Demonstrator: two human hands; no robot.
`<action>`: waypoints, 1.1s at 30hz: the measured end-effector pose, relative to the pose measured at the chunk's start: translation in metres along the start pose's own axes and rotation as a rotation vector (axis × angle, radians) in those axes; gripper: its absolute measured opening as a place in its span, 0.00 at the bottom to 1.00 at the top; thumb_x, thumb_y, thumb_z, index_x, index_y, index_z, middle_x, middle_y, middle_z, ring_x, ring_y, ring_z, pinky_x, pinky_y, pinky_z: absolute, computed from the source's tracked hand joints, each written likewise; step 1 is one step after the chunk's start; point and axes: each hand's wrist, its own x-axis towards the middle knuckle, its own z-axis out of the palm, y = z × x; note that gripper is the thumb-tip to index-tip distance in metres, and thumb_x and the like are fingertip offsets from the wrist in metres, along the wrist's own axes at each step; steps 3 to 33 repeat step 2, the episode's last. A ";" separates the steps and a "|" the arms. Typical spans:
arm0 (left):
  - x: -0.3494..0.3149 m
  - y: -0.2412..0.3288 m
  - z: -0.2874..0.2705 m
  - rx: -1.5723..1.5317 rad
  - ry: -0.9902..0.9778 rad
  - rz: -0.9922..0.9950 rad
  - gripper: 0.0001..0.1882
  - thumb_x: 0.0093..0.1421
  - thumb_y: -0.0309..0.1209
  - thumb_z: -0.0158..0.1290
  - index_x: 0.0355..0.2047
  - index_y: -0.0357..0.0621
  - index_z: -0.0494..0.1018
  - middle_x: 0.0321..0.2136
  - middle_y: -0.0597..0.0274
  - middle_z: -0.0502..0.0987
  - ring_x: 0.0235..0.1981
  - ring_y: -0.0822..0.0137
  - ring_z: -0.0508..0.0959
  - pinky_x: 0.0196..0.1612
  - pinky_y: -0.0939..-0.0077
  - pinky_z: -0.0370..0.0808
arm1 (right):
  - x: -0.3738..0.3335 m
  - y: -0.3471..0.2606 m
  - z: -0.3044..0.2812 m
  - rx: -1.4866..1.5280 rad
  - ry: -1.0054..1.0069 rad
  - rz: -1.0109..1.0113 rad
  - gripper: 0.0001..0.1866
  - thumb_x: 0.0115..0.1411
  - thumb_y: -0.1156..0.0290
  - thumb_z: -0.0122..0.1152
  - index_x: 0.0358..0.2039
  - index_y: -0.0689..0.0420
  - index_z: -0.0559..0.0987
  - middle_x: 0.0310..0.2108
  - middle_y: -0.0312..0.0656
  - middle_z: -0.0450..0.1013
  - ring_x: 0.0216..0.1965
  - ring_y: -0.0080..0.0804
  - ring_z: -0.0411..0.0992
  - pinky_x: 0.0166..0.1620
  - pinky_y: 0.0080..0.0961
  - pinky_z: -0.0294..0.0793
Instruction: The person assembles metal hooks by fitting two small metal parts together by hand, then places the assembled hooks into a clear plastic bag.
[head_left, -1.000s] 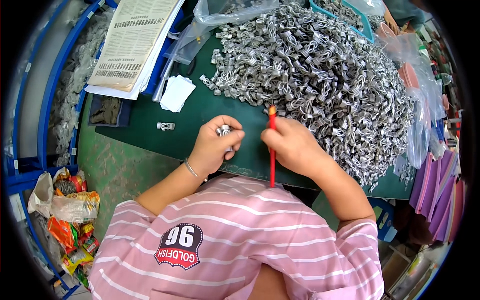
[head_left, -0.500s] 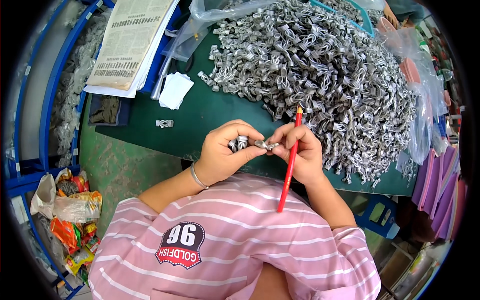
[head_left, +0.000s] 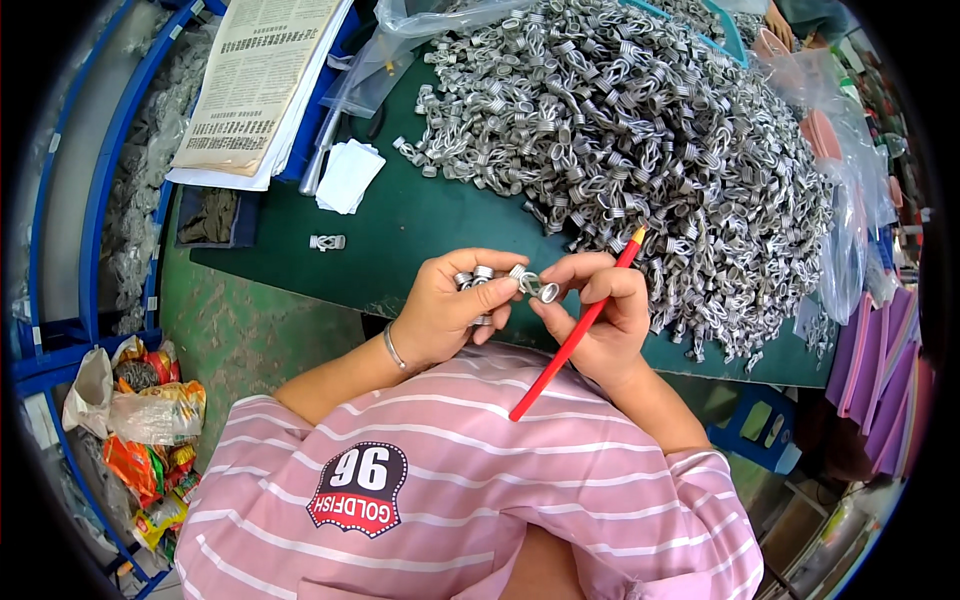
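A small silver metal fitting (head_left: 548,292), with a ribbed end, looped strands and a ring-like end, is held between my two hands. My left hand (head_left: 437,312) pinches its ribbed end, while several more such fittings (head_left: 480,274) are tucked in its curled fingers. At the ring end, the fingertips of my right hand (head_left: 612,338) touch the same fitting. That hand also grips a red pencil (head_left: 565,357), its yellowish tip pointing up toward the pile. A large heap of similar silver fittings (head_left: 620,150) covers the right of the green table (head_left: 420,222). One single fitting (head_left: 327,242) lies apart at the left.
White paper slips (head_left: 350,176) and a stack of printed sheets (head_left: 250,95) lie at the far left. A small dark box (head_left: 243,222) sits by the table's left edge. Blue shelving (head_left: 100,200) stands beyond. Another person's hand (head_left: 779,25) shows at the far right.
The fitting has turned in my fingers, so its loops and ring end now show. The pencil has tilted, its tip further right and its lower end further left.
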 end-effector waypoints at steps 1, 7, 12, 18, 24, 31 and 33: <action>0.000 -0.001 0.000 -0.104 -0.006 -0.049 0.12 0.57 0.26 0.51 0.40 0.35 0.70 0.25 0.59 0.74 0.19 0.75 0.71 0.14 0.86 0.65 | 0.000 0.000 0.001 0.009 -0.045 -0.020 0.20 0.44 0.86 0.63 0.29 0.57 0.60 0.34 0.50 0.70 0.30 0.26 0.71 0.31 0.16 0.73; 0.000 -0.001 0.000 -0.208 -0.014 -0.098 0.12 0.56 0.25 0.50 0.40 0.34 0.70 0.27 0.56 0.74 0.19 0.71 0.74 0.14 0.83 0.69 | 0.000 0.000 0.001 0.016 -0.091 -0.039 0.20 0.45 0.85 0.63 0.30 0.57 0.60 0.35 0.51 0.70 0.33 0.28 0.73 0.32 0.15 0.73; 0.000 -0.001 0.000 -0.208 -0.014 -0.098 0.12 0.56 0.25 0.50 0.40 0.34 0.70 0.27 0.56 0.74 0.19 0.71 0.74 0.14 0.83 0.69 | 0.000 0.000 0.001 0.016 -0.091 -0.039 0.20 0.45 0.85 0.63 0.30 0.57 0.60 0.35 0.51 0.70 0.33 0.28 0.73 0.32 0.15 0.73; 0.000 -0.001 0.000 -0.208 -0.014 -0.098 0.12 0.56 0.25 0.50 0.40 0.34 0.70 0.27 0.56 0.74 0.19 0.71 0.74 0.14 0.83 0.69 | 0.000 0.000 0.001 0.016 -0.091 -0.039 0.20 0.45 0.85 0.63 0.30 0.57 0.60 0.35 0.51 0.70 0.33 0.28 0.73 0.32 0.15 0.73; 0.000 -0.001 0.000 -0.208 -0.014 -0.098 0.12 0.56 0.25 0.50 0.40 0.34 0.70 0.27 0.56 0.74 0.19 0.71 0.74 0.14 0.83 0.69 | 0.000 0.000 0.001 0.016 -0.091 -0.039 0.20 0.45 0.85 0.63 0.30 0.57 0.60 0.35 0.51 0.70 0.33 0.28 0.73 0.32 0.15 0.73; 0.000 -0.001 0.000 -0.208 -0.014 -0.098 0.12 0.56 0.25 0.50 0.40 0.34 0.70 0.27 0.56 0.74 0.19 0.71 0.74 0.14 0.83 0.69 | 0.000 0.000 0.001 0.016 -0.091 -0.039 0.20 0.45 0.85 0.63 0.30 0.57 0.60 0.35 0.51 0.70 0.33 0.28 0.73 0.32 0.15 0.73; 0.000 -0.001 0.000 -0.208 -0.014 -0.098 0.12 0.56 0.25 0.50 0.40 0.34 0.70 0.27 0.56 0.74 0.19 0.71 0.74 0.14 0.83 0.69 | 0.000 0.000 0.001 0.016 -0.091 -0.039 0.20 0.45 0.85 0.63 0.30 0.57 0.60 0.35 0.51 0.70 0.33 0.28 0.73 0.32 0.15 0.73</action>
